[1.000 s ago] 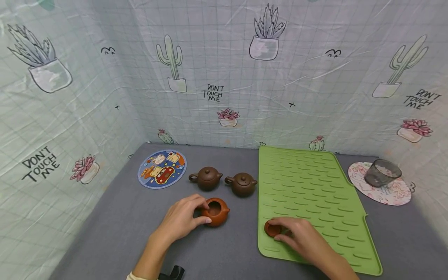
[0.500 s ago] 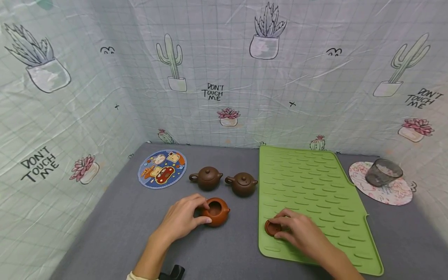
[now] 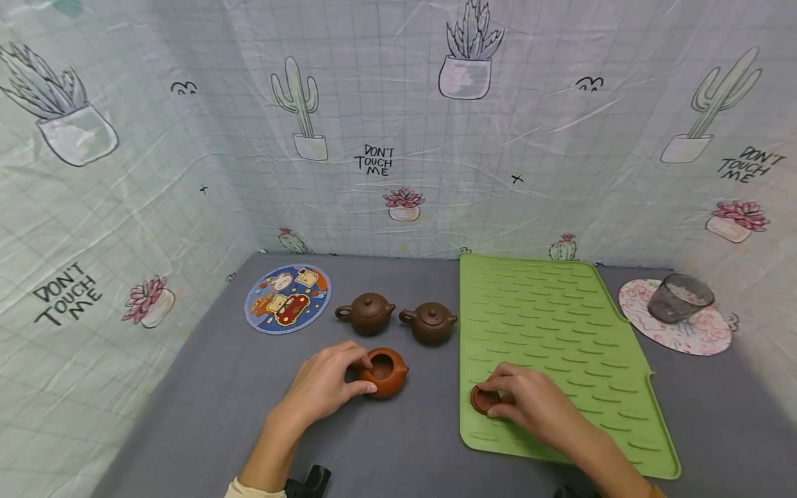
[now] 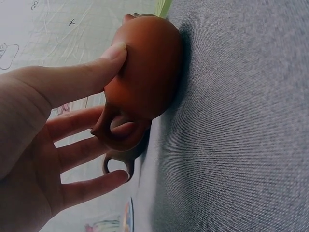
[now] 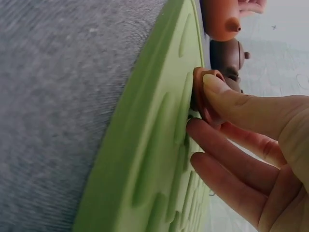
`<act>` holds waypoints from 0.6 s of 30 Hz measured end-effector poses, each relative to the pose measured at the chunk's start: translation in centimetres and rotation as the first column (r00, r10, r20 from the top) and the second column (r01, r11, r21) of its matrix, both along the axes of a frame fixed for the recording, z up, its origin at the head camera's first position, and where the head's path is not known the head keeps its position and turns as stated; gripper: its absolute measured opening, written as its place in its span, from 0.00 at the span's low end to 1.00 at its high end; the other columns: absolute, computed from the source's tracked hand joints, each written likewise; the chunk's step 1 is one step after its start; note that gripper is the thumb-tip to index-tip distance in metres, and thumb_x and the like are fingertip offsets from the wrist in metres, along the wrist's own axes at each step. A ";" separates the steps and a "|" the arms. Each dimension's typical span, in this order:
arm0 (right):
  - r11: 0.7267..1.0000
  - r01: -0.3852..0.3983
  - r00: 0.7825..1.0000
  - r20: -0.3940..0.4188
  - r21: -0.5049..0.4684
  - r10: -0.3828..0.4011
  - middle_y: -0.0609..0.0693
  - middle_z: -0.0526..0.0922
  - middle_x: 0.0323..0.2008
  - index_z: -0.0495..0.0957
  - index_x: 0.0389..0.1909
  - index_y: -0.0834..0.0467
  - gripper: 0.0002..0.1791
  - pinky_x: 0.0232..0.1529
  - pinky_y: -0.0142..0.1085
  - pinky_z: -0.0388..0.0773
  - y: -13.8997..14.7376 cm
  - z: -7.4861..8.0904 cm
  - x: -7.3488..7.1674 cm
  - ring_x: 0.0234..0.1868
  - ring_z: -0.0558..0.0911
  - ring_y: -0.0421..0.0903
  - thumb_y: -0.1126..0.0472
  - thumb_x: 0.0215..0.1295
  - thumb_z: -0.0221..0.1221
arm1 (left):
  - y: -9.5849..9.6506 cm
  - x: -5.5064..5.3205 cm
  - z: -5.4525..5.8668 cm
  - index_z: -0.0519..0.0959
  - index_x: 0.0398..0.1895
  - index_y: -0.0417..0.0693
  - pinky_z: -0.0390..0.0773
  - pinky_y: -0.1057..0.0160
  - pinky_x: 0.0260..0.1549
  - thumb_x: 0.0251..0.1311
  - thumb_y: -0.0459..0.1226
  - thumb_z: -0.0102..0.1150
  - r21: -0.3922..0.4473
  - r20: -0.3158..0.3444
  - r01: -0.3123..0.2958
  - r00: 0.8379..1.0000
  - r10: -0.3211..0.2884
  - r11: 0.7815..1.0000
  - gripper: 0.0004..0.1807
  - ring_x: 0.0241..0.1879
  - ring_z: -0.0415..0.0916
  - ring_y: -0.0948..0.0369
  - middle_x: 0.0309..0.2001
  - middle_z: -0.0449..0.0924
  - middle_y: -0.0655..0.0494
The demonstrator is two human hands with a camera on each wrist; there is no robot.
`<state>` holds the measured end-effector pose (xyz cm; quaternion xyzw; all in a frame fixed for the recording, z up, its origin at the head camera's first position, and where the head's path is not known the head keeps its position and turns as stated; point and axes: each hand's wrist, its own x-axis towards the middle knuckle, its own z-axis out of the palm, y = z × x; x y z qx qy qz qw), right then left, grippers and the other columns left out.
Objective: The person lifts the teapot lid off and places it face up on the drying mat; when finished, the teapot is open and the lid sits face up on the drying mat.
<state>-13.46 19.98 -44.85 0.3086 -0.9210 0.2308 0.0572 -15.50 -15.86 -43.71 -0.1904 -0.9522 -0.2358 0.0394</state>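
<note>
My left hand (image 3: 324, 384) grips a reddish-brown clay teapot (image 3: 392, 382) by its body, thumb on the near side. The teapot stands on the grey cloth with its round mouth uncovered and its spout to the right. In the left wrist view the teapot's handle (image 4: 120, 140) shows beside the spread fingers. My right hand (image 3: 535, 404) pinches a small reddish-brown teapot lid (image 3: 482, 401) between thumb and fingers. Its hollow underside faces up, at the near left corner of a green ridged mat (image 3: 529, 325). In the right wrist view the lid (image 5: 207, 96) sits right against the mat.
Two dark brown lidded teapots, one on the left (image 3: 369, 315) and one on the right (image 3: 431, 324), stand behind the reddish one. A round blue cartoon mat (image 3: 261, 321) lies at far left. A dark translucent cup (image 3: 675, 304) stands on a pink patterned mat (image 3: 697, 339) at far right.
The right fingers have shifted slightly on the lid, and the lid's tilt has changed a little. The left hand and its teapot have stayed in place. The head view has moved slightly.
</note>
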 end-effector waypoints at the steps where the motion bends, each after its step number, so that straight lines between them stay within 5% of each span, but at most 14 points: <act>1: 1.000 -0.005 1.000 0.007 0.002 0.005 0.38 0.85 0.36 0.90 0.42 0.50 0.17 0.29 0.26 0.75 -0.1 0.1 -0.1 0.32 0.81 0.31 0.57 0.48 0.78 | 0.0 0.0 0.0 0.83 0.35 0.64 0.80 0.60 0.38 0.48 0.48 0.80 -0.001 0.001 -0.004 1.000 0.004 1.000 0.14 0.39 0.80 0.66 0.40 0.83 0.73; 18: 0.997 0.001 0.995 0.101 0.072 -0.008 0.39 0.85 0.34 0.89 0.41 0.49 0.17 0.29 0.27 0.77 -0.6 1.3 -0.6 0.28 0.81 0.29 0.56 0.47 0.78 | 0.2 -0.1 0.3 0.84 0.34 0.63 0.80 0.59 0.38 0.48 0.49 0.80 -0.022 0.026 -0.016 1.000 0.017 1.000 0.14 0.39 0.80 0.66 0.40 0.83 0.72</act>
